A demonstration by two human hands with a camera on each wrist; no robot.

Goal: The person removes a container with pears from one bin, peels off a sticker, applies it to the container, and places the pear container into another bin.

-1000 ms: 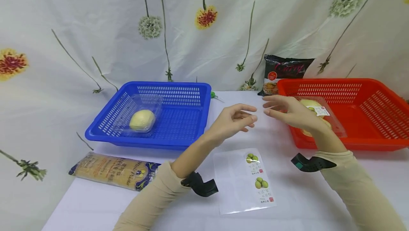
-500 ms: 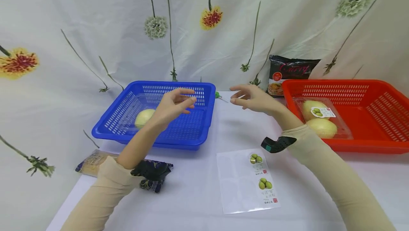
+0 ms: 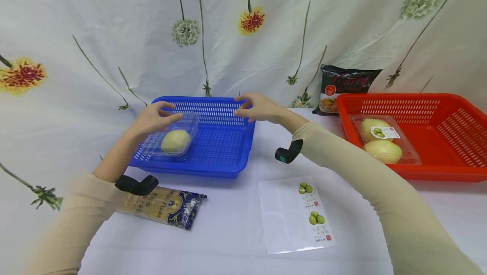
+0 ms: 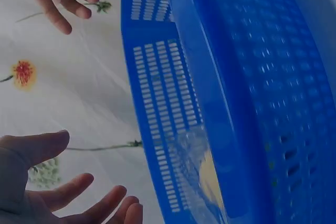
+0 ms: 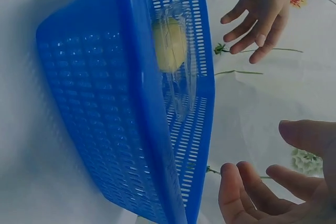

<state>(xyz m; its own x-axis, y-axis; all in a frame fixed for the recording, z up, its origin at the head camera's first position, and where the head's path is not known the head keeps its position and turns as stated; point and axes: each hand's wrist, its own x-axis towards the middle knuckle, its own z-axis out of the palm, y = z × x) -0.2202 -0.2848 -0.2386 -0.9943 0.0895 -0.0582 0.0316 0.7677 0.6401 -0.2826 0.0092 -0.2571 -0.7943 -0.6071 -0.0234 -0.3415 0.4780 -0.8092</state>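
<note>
Over the blue plastic basket (image 3: 205, 169) both bare hands hover with nothing in them. My left hand (image 3: 152, 118) is at the basket's left side, fingers loosely bent, above a clear plastic box (image 3: 193, 123). One round pale-yellow fruit (image 3: 176, 141) lies in that box. My right hand (image 3: 260, 108) overlaps the basket's back right corner in the head view, thumb and fingers apart. The left wrist view shows the left hand's spread fingers (image 4: 105, 205) beside the basket's outline. In the right wrist view the right hand (image 5: 283, 187) is likewise spread and holds nothing.
At right stands a red basket (image 3: 441, 169) with a labelled clear box of two pale fruits (image 3: 382, 151). Behind it leans a black curry packet (image 3: 348, 81). A sticker sheet (image 3: 285, 224) lies in front, and a pasta bag (image 3: 167, 207) sits under the left forearm.
Both hands have swept left, from the gap beside the red basket to over the blue basket. The view has also shifted slightly. The baskets and their contents stay put.
</note>
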